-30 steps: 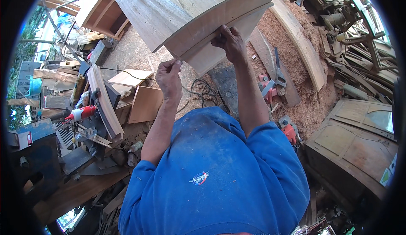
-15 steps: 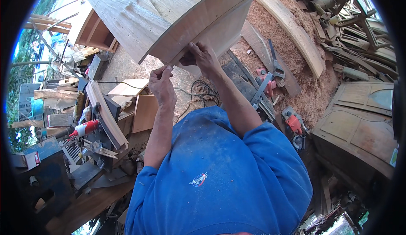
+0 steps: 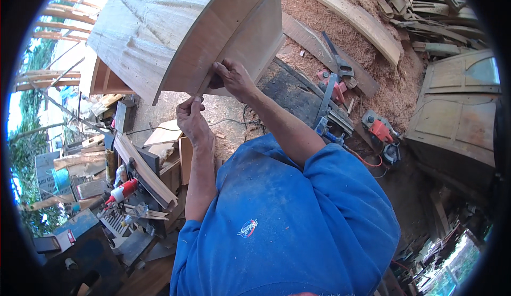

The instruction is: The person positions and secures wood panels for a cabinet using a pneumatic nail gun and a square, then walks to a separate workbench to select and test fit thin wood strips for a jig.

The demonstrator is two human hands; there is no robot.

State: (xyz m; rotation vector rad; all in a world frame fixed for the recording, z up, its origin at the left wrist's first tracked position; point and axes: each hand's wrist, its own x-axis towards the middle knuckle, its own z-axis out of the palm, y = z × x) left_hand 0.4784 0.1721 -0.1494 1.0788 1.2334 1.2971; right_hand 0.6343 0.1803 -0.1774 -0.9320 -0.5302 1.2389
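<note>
Both hands at the lower edge of the curved wooden panel, fitting a thin edge strip.

I find the right hand pressing the strip against the panel edge, fingers closed on it; the left hand pinches the strip's free end just below. In my judgement, the strip should stay flush along the curve, pressure working steadily outward from the right hand. The clamp lies well apart on the sawdust.
</note>
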